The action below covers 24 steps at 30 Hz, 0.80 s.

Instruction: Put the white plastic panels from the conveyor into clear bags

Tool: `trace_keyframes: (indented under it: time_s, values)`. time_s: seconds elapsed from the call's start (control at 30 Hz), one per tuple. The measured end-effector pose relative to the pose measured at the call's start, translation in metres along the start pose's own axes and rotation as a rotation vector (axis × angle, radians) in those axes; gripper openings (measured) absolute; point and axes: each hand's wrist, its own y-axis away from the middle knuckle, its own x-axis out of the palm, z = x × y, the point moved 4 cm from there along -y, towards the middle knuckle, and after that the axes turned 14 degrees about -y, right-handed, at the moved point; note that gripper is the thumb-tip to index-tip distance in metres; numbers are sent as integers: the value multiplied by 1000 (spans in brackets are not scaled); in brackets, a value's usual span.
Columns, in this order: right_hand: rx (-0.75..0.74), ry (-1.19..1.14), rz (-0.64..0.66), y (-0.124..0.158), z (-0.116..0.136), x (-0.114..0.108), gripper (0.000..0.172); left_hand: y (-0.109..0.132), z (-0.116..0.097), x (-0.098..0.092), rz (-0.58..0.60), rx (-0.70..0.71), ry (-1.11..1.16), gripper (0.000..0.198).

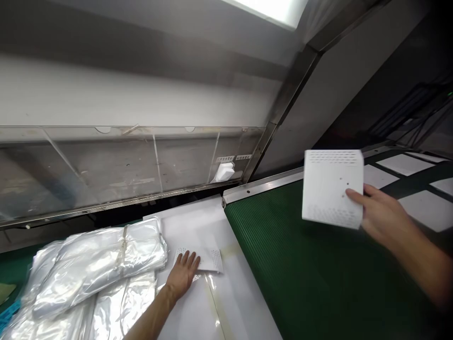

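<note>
1. From the head view, the right hand [384,219] is closed around the edge of a white vented box [332,189], with the fingers on its near face. It holds the box up, tilted, above a green ribbed conveyor belt [300,264], and the box touches nothing else
2. The left hand [183,274] lies flat and palm down with the fingers spread, pressing on a white perforated piece [211,260] without gripping it. Much of that piece is hidden under the fingers, so I cannot tell whether it is a panel or another box
3. That piece lies on a white sheet [191,222] covering the table beside the belt
4. Left of the hand is a heap of clear plastic bags [99,269], the top bundle bound with a strap [123,245], and none of them shows as opened out
5. So far, one white item is in the air and one is down on the sheet, while the bags lie unused; nothing is seen inside a bag
6. Behind them runs a clear acrylic guard [123,160], and a steel rail [262,186] edges the belt
</note>
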Motion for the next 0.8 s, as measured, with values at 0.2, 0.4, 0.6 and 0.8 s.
trace_keyframes:
  time_s: [0.2, 0.4, 0.6, 0.8]
  values:
    - [162, -153, 726, 172, 88, 78, 40, 68, -14, -80, -37, 45, 451, 43]
    - [-224, 213, 1375, 275, 156, 170, 26, 196, -55, -97, 350, -230, 1690, 48]
    - [-570, 310, 1810, 370, 179, 256, 31, 268, -76, -106, 262, -233, 1727, 28]
    - [-369, 124, 1763, 377, 188, 251, 30, 318, -68, -94, 102, -296, 1779, 42]
